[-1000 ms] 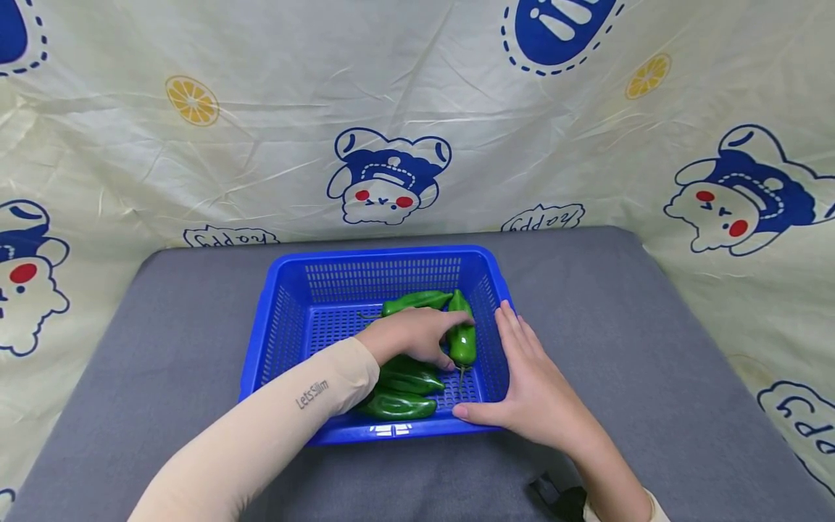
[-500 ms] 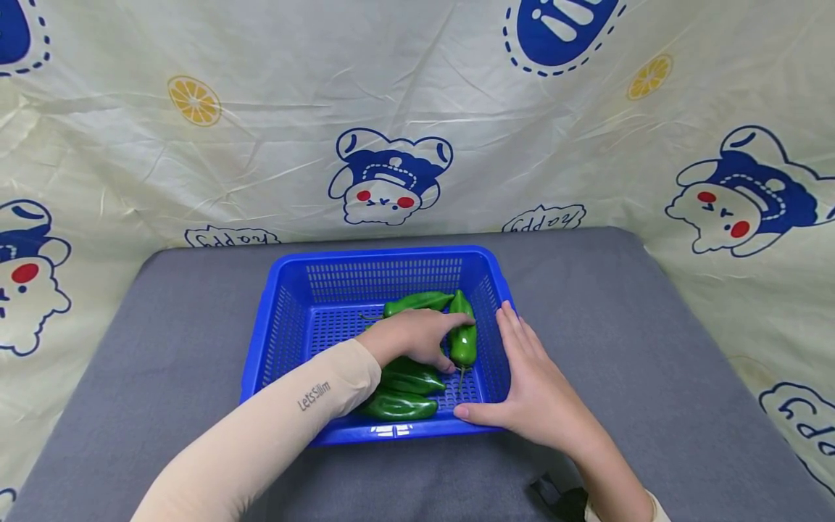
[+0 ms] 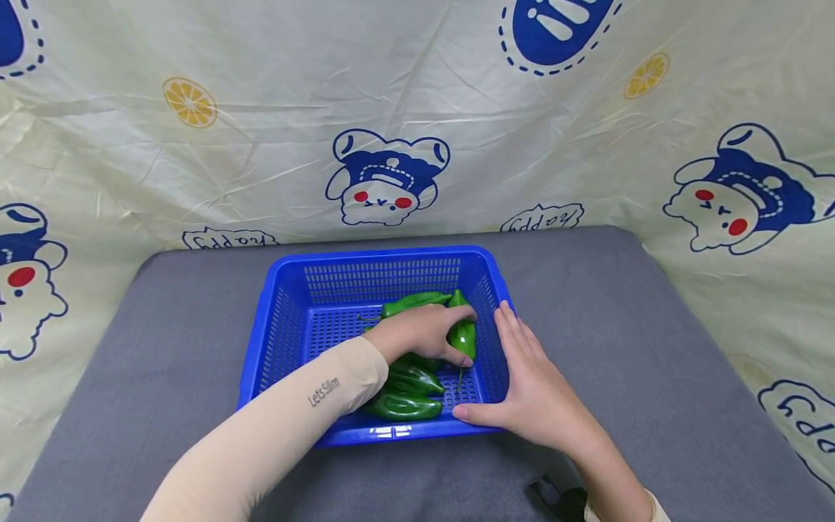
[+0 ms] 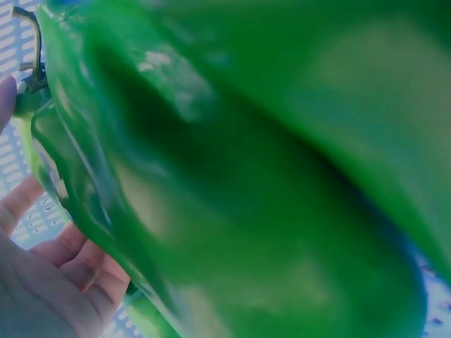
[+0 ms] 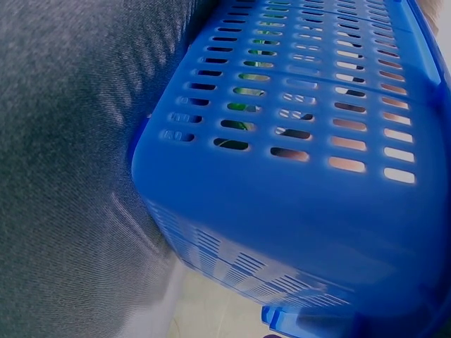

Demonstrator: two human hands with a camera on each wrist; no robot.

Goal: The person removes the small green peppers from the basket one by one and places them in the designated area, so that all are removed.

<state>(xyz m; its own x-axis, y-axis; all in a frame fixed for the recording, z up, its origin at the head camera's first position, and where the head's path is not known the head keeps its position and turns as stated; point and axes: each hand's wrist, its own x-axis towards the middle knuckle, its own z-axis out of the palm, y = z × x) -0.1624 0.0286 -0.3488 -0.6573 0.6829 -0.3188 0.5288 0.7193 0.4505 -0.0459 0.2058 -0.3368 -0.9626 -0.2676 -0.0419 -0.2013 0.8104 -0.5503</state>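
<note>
Several green peppers lie in a blue plastic basket [image 3: 391, 433]. My left hand [image 3: 430, 331] reaches into its right half, thumb and forefinger curled round the rightmost pepper [image 3: 462, 339], which lies lengthwise with its stem toward me. Another pepper [image 3: 416, 303] lies behind the hand, and a darker one [image 3: 403, 405] lies near the front wall. Large green peppers [image 4: 211, 211] fill most of the left wrist view, with curled fingers [image 4: 88, 271] at the lower left. My right hand [image 3: 538, 391] rests at the basket's right front corner, fingers straight along the side rim, thumb on the front rim.
The basket stands on a grey cloth-covered table [image 3: 607, 326], with table surface on both sides of it. A printed curtain [image 3: 274, 159] hangs behind. A black strap-like object [image 3: 554, 496] shows by the right wrist.
My left hand has shifted slightly right, its thumb now over the lower end of the rightmost pepper. The front pepper has moved a little right. My right hand stays in place.
</note>
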